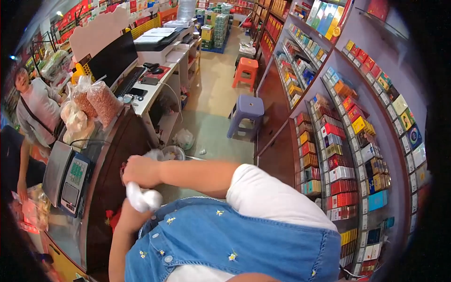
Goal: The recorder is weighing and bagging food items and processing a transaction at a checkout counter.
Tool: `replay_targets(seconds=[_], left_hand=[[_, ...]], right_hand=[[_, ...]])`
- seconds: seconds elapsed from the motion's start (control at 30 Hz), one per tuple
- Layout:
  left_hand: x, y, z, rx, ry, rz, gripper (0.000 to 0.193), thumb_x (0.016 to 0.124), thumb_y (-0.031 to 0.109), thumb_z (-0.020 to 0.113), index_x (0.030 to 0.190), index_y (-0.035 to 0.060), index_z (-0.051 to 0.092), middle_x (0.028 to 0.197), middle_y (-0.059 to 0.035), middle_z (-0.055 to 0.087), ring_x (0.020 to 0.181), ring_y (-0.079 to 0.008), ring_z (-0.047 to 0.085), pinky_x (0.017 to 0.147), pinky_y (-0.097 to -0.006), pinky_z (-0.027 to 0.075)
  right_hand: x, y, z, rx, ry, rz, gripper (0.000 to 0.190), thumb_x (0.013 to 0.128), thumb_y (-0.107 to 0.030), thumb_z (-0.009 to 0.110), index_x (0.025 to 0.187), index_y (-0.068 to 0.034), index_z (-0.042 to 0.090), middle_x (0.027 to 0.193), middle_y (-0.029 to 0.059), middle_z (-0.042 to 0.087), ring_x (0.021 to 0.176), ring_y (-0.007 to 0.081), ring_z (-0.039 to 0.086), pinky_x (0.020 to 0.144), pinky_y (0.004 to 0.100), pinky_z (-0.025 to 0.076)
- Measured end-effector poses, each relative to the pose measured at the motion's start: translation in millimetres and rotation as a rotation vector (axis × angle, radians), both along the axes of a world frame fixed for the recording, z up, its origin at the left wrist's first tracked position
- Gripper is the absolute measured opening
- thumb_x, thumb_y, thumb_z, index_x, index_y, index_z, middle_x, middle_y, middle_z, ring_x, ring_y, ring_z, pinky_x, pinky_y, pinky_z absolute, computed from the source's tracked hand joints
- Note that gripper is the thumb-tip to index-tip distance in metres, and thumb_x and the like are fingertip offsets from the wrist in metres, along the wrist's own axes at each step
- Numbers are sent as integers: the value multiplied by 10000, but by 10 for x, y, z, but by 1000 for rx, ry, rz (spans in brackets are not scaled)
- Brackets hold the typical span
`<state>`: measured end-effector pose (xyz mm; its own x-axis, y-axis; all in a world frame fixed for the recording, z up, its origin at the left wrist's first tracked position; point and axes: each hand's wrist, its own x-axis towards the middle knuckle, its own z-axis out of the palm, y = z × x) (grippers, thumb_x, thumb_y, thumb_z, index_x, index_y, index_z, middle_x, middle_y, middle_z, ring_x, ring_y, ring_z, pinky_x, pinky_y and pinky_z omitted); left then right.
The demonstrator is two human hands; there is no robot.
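My right hand (142, 171) is curled into a fist at the upper end of a bunched white bundle (142, 198), thin plastic or paper, blurred. Below it my left hand (133, 215) meets the bundle's lower side, its fingers hidden behind the white material. Both hands are in front of my blue denim apron (211, 239), beside the dark wooden side of the counter (102, 183). Something small and dark red shows past my right fist, too covered to name. A red item (113, 219) sits close to my left wrist.
A weighing scale (67, 181) and bags of peanuts (104, 100) stand on the glass-topped counter; a person (38, 102) is across it. Cigarette shelves (341, 158) line the right. A blue stool (248, 112), an orange stool (245, 72) and a waste bin (174, 152) stand on the floor.
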<state>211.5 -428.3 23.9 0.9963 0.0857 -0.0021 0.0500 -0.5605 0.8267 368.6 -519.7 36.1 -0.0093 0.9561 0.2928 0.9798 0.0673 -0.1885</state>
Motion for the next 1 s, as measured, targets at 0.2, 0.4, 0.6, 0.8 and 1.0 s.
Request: replay_targets(seconds=[0.2, 0.4, 0.6, 0.8, 1.0], left_hand=[[243, 480, -336, -478, 15, 457, 205, 805, 168, 617, 907, -8, 637, 746, -5, 609, 610, -54, 517, 526, -250, 400], [443, 887, -1335, 2, 112, 580, 354, 801, 329, 642, 741, -19, 613, 655, -41, 598, 563, -187, 567, 526, -362, 436], [566, 409, -840, 232, 3, 151, 307, 774, 289, 637, 876, 0, 657, 737, -114, 655, 710, -247, 630, 665, -402, 492], [644, 21, -6, -435, 30, 7, 286, 800, 315, 653, 900, 48, 643, 802, -28, 647, 669, -139, 602, 594, -299, 486], [904, -19, -519, -818, 68, 455, 315, 884, 359, 597, 1002, 66, 606, 793, 9, 608, 629, -80, 569, 479, -245, 414]], right_hand=[[-365, -40, -721, 9, 467, -352, 221, 718, -126, 611, 926, -64, 657, 819, 183, 665, 752, 370, 647, 703, 487, 508], [-448, -209, -296, -403, 238, -208, 199, 721, -120, 597, 869, -8, 668, 795, 180, 672, 731, 355, 658, 664, 458, 522], [-160, -159, -104, -304, -170, 191, 138, 666, -139, 618, 724, -29, 679, 768, 131, 683, 748, 325, 661, 636, 455, 510], [496, -192, 70, 10, 44, 158, 148, 666, -217, 656, 759, -116, 710, 765, 156, 668, 779, 338, 653, 635, 476, 503], [300, -371, -286, -299, 502, -410, 192, 778, -119, 553, 873, 28, 633, 863, 244, 650, 800, 403, 644, 716, 484, 513]])
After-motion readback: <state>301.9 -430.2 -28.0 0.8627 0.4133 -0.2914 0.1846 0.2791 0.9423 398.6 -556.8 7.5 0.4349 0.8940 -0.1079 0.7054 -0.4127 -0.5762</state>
